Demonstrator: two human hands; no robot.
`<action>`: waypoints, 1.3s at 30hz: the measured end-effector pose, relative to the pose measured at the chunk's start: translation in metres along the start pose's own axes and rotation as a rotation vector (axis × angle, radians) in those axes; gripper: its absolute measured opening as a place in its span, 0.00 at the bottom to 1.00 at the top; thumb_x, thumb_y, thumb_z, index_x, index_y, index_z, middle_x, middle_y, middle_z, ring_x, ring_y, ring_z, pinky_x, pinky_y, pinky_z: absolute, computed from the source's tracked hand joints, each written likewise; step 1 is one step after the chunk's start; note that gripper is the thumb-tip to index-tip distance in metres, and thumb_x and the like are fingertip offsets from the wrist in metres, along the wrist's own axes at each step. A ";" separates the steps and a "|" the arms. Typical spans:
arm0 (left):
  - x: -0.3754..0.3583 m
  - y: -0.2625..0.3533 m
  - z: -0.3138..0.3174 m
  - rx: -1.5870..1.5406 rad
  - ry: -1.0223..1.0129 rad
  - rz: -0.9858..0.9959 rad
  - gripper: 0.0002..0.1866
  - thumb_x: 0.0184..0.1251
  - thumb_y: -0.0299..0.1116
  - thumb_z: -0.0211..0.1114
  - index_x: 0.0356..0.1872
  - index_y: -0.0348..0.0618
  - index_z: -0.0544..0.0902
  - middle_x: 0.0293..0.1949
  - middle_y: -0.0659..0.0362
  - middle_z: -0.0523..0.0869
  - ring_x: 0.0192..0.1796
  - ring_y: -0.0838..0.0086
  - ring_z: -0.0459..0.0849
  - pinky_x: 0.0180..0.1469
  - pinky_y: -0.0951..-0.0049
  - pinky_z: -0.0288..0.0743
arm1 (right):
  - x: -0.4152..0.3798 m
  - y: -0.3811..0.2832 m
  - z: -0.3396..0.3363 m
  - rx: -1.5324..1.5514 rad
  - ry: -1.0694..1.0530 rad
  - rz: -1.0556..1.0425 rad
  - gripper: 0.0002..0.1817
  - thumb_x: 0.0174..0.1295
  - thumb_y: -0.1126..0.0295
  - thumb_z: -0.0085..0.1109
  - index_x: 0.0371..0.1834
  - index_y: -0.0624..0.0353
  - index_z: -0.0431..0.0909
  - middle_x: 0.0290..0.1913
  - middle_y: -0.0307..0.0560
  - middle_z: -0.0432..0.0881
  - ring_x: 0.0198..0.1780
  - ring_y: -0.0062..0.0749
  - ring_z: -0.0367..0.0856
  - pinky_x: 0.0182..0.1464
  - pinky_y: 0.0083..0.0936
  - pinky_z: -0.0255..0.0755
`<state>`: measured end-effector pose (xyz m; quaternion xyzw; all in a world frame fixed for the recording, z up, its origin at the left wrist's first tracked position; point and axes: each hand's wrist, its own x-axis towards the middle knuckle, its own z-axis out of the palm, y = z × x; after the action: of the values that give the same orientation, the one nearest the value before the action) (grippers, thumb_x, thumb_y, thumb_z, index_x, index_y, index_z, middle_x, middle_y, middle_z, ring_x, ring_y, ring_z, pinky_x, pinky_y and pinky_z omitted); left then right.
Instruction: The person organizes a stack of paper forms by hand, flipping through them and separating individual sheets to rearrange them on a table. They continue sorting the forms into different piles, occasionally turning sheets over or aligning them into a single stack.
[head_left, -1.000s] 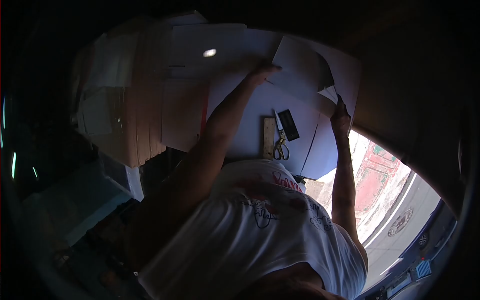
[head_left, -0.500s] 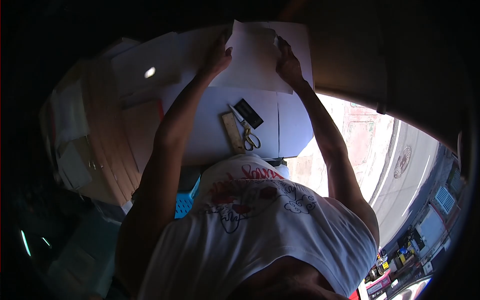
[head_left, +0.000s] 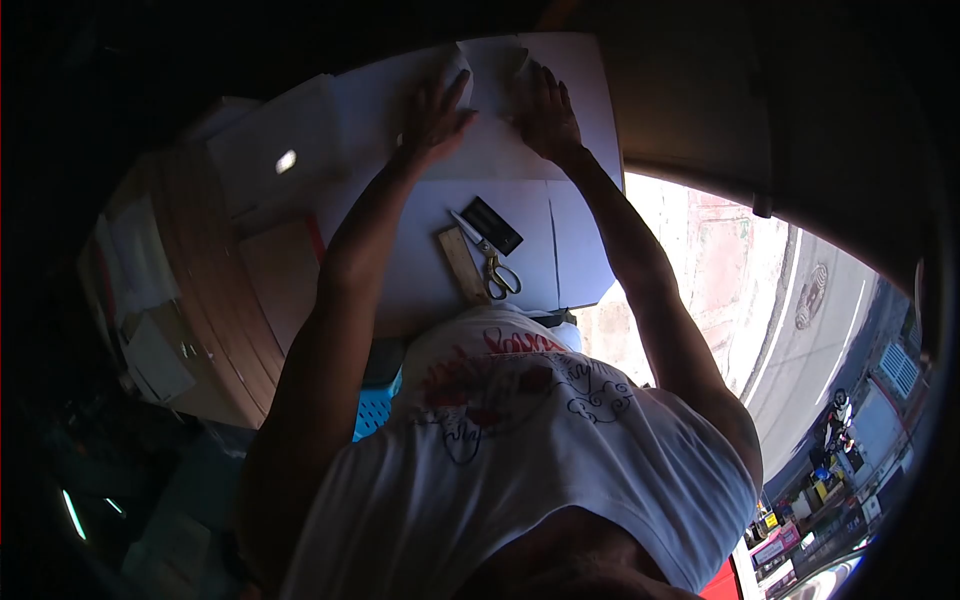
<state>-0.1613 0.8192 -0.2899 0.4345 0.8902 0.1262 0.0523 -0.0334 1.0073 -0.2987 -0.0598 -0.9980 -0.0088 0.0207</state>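
Observation:
Near the table's far edge, my left hand lies with fingers spread on a pale paper sheet. To its right my right hand rests on the sheet's other side, its fingers stretched out. The sheet's far corners curl up beside the fingertips. Closer to my body lie scissors with gold-coloured handles, their blades pointing away from me. A dark rectangular object sits just right of the blades, and a wooden block is on their left.
The white tabletop has a seam on its right part. Brown boards and papers are at the left. A blue basket stands below the table's near edge. Bright pavement and a road show at the right.
Both hands have let go of the sheet's raised sides and now lie flatter with spread fingers. My right hand has moved left, and the sheet lies lower on the table.

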 end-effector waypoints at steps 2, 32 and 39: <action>0.011 -0.018 0.004 -0.185 0.129 0.050 0.37 0.67 0.49 0.60 0.71 0.41 0.59 0.68 0.41 0.62 0.72 0.55 0.60 0.70 0.56 0.56 | 0.011 0.015 0.006 0.335 0.107 0.212 0.40 0.63 0.53 0.55 0.74 0.56 0.50 0.66 0.61 0.62 0.64 0.56 0.64 0.65 0.42 0.62; -0.004 -0.029 -0.005 -0.192 -0.084 -0.281 0.10 0.59 0.33 0.62 0.30 0.35 0.84 0.32 0.45 0.86 0.38 0.55 0.86 0.39 0.56 0.79 | -0.002 -0.008 -0.019 0.317 -0.230 0.588 0.20 0.64 0.64 0.48 0.53 0.69 0.70 0.46 0.59 0.78 0.50 0.43 0.78 0.45 0.31 0.75; -0.057 -0.028 -0.094 -1.034 0.327 -0.470 0.20 0.72 0.42 0.56 0.48 0.32 0.79 0.40 0.51 0.85 0.44 0.66 0.83 0.48 0.65 0.72 | -0.057 0.035 -0.102 1.170 0.403 0.133 0.14 0.65 0.68 0.45 0.47 0.67 0.74 0.39 0.55 0.78 0.41 0.40 0.77 0.45 0.32 0.69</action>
<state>-0.1668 0.7407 -0.2077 0.1186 0.7821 0.5941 0.1458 0.0319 1.0337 -0.1992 -0.0977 -0.8082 0.5295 0.2385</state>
